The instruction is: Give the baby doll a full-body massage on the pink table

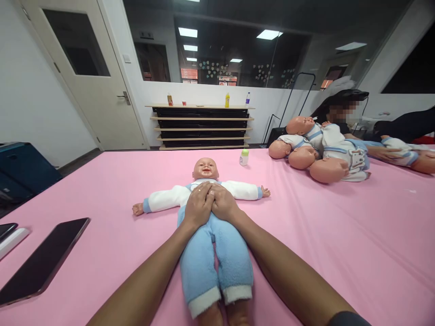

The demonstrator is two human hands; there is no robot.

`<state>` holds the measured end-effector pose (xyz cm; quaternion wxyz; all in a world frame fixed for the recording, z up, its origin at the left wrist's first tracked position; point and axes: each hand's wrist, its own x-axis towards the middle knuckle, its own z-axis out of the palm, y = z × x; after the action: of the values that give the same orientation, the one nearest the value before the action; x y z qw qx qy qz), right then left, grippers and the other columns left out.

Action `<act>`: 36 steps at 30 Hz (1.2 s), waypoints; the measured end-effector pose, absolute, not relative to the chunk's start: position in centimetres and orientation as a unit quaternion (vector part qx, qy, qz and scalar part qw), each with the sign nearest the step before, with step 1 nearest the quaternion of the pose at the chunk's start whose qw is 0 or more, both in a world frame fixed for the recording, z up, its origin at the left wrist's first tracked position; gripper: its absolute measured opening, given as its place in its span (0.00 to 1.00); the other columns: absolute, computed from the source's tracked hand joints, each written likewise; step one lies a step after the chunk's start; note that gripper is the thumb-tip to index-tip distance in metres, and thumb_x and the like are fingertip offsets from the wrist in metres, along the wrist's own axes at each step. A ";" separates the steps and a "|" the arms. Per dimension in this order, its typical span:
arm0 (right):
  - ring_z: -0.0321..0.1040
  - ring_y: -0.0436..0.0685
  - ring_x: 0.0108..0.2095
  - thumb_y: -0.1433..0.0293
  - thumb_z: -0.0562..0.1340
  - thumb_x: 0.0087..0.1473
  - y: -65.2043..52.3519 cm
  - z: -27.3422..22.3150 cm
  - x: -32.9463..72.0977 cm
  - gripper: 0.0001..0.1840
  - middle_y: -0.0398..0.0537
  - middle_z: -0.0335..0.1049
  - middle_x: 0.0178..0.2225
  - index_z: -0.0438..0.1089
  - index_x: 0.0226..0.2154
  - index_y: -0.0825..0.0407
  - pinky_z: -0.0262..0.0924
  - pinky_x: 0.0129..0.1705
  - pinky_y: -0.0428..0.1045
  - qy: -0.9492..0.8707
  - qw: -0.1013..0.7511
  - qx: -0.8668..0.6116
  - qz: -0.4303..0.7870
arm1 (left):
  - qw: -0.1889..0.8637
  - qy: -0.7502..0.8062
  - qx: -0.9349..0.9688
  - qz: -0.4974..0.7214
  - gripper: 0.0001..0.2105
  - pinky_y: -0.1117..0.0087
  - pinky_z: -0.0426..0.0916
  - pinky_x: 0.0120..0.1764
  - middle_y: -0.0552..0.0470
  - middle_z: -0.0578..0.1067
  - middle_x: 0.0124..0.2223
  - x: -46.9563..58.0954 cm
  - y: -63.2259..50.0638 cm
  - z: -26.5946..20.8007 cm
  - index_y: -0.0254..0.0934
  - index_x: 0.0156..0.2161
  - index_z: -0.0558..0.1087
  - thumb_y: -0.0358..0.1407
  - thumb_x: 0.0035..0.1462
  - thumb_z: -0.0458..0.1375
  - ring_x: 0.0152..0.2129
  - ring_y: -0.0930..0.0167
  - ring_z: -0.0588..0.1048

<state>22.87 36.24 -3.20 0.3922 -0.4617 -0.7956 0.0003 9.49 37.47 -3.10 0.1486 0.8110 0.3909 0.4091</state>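
A baby doll in a white top and light blue trousers lies on its back, its head away from me and its arms spread wide. Flat on its chest rests my left hand, fingers stretched out and pointing toward the doll's head. Beside it, my right hand lies on the chest too, the two hands touching along their thumbs. Neither hand grasps anything; the hands cover the middle of the doll's top.
A pink-covered table bears a small green-capped bottle, a dark phone and a pile of dolls. At the right a person has a hand on another doll. A shelf stands behind.
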 end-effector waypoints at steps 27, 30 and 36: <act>0.60 0.52 0.56 0.74 0.51 0.55 36.0 -3.1 23.2 0.23 0.50 0.65 0.53 0.69 0.51 0.54 0.56 0.63 0.52 -0.808 0.416 -0.417 0.013 | 0.143 0.377 0.817 0.411 0.20 0.59 0.56 0.65 0.49 0.67 0.59 9.4 36.8 -2.8 0.37 0.58 0.67 0.39 0.65 0.45 0.59 0.68 0.64; 0.61 0.52 0.56 0.73 0.52 0.55 36.0 -3.3 23.3 0.24 0.48 0.64 0.54 0.68 0.54 0.53 0.55 0.64 0.52 -0.798 0.408 -0.443 0.014 | 0.128 0.407 0.805 0.412 0.21 0.57 0.56 0.65 0.47 0.67 0.59 9.5 37.0 -3.1 0.36 0.58 0.67 0.40 0.64 0.46 0.59 0.66 0.63; 0.63 0.55 0.56 0.67 0.54 0.58 36.1 -4.3 23.6 0.22 0.49 0.65 0.54 0.71 0.52 0.54 0.58 0.63 0.54 -0.726 0.422 -0.542 -0.019 | 0.114 0.462 0.767 0.431 0.21 0.56 0.58 0.64 0.42 0.69 0.57 9.6 37.2 -3.6 0.31 0.54 0.70 0.41 0.64 0.47 0.57 0.64 0.66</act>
<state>23.59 36.12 -4.30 0.4223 -0.5421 -0.7263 -0.0193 9.62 37.17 -3.60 0.1141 0.7669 0.4616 0.4311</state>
